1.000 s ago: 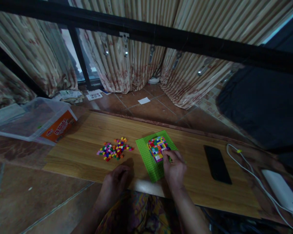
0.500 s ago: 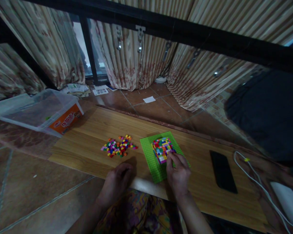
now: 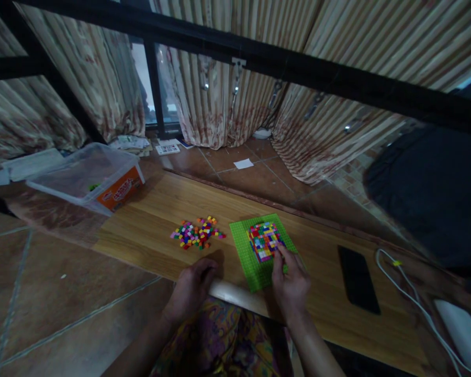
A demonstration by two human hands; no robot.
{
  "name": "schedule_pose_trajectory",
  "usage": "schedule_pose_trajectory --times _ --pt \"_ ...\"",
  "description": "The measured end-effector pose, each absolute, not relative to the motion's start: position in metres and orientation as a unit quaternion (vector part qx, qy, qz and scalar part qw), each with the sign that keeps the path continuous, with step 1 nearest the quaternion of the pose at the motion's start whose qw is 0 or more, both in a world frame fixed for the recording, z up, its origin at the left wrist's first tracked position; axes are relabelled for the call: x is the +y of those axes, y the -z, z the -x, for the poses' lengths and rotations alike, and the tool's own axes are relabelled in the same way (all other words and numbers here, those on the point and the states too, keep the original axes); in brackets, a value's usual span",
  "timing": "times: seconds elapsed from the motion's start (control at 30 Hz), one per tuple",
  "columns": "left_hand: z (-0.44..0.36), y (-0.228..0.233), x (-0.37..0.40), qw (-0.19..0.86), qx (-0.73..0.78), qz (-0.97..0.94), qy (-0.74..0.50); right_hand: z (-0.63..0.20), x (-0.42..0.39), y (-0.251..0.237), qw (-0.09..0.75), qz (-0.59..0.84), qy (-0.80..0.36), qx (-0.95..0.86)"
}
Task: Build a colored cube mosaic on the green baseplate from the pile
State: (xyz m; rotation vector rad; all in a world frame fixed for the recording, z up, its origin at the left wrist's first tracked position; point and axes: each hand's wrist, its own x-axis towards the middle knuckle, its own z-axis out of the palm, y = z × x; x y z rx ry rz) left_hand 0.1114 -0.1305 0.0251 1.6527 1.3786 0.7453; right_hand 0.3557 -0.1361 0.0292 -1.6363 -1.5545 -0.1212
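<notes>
I press a small brick into the brick mosaic (image 3: 264,241) on the green baseplate (image 3: 243,251), right hand (image 3: 291,283) fingers pinched; left hand (image 3: 192,285) loosely curled on desk (image 3: 337,324) edge. Next brick waits in loose brick pile (image 3: 198,233), left.

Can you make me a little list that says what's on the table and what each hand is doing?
Surface: wooden board on a tiled floor
Baseplate: green baseplate, with a patch of coloured bricks pressed onto it
Loose pile: small bricks, left of the baseplate
Right hand: fingertips at the patch's near edge
Left hand: resting at the board's near edge, holding nothing visible
Also there: black phone, white cable, clear tub
</notes>
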Motion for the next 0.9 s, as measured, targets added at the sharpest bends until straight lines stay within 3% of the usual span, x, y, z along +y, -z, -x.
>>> schedule_pose_trajectory --times 0.17,0.37,0.7,0.8,0.9 --pt "-0.111 -0.025 -0.135 0.438 0.536 -0.646 -0.322 -0.326 -0.146 -0.033 0.448 0.601 0.004 -0.662" --pt "-0.099 -0.027 -0.142 0.429 0.563 -0.614 -0.351 -0.269 -0.137 -0.021 0.367 0.576 -0.12 -0.72" --pt "-0.075 -0.025 -0.133 0.377 0.608 -0.613 -0.335 -0.223 -0.093 -0.02 0.27 0.609 -0.138 -0.733" --pt "-0.076 -0.023 -0.131 0.365 0.616 -0.616 -0.33 -0.224 -0.097 -0.021 0.291 0.607 -0.156 -0.723" --pt "-0.077 -0.021 -0.13 0.355 0.626 -0.615 -0.322 -0.236 -0.109 -0.022 0.371 0.598 -0.206 -0.68"
